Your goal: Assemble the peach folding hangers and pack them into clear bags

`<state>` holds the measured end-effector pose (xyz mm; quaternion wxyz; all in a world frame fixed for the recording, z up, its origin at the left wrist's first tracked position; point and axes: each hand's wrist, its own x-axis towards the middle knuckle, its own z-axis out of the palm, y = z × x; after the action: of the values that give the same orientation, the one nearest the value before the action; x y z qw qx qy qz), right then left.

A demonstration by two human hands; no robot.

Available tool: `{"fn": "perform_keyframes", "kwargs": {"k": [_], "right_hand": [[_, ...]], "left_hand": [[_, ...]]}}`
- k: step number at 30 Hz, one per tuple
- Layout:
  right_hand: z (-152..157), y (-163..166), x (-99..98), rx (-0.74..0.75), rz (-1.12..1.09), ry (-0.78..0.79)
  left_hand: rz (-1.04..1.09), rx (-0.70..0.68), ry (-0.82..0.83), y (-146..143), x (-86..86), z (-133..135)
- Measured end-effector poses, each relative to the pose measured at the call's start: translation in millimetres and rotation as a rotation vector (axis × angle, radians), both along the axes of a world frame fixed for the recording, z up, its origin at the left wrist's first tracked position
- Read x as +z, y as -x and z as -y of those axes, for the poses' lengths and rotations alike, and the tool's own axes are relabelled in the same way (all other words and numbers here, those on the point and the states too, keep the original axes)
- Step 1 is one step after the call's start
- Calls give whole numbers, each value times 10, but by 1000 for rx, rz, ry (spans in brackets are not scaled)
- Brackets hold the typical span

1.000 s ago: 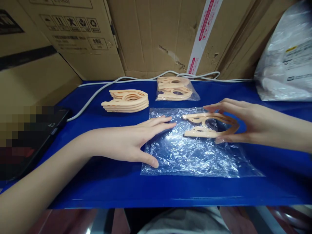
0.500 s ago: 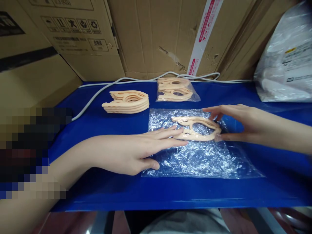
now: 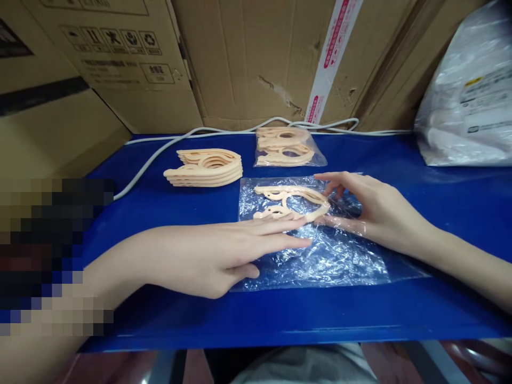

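A beige folding hanger [image 3: 308,213] lies flat inside a clear plastic bag [image 3: 320,261], its curved end to the right. My right hand [image 3: 372,205] reaches into the bag from the right, its thumb on the near side of that curved end and its fingers on the far side. Stretched flat, my left hand [image 3: 236,250] rests on the bag and covers part of the hanger's near edge. Behind it sits a stack of several loose folding hangers [image 3: 208,169]. To the stack's right lies a packed bag of folding hangers [image 3: 286,146].
A white cable [image 3: 160,145] runs along the back of the blue table [image 3: 256,320]. Cardboard boxes [image 3: 248,64] stand behind it. At the right rear is a large white plastic sack [image 3: 460,106]. A dark, pixelated thing [image 3: 56,224] sits at the left.
My right hand and the hanger have moved left, deeper into the bag. My left hand stays flat on the bag, shifted slightly. The view has shifted a little.
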<state>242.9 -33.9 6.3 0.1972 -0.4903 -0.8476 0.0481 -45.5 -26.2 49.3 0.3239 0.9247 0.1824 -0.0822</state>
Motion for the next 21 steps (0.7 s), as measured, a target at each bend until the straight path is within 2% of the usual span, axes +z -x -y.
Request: {"fn": "perform_keyframes", "kwargs": {"k": [11, 21], "right_hand": [[-24, 27, -56, 27, -175, 56], [-7, 69, -66, -1, -136, 22]], "left_hand": [[16, -17, -79, 5, -21, 18], [6, -1, -65, -12, -31, 11]]}}
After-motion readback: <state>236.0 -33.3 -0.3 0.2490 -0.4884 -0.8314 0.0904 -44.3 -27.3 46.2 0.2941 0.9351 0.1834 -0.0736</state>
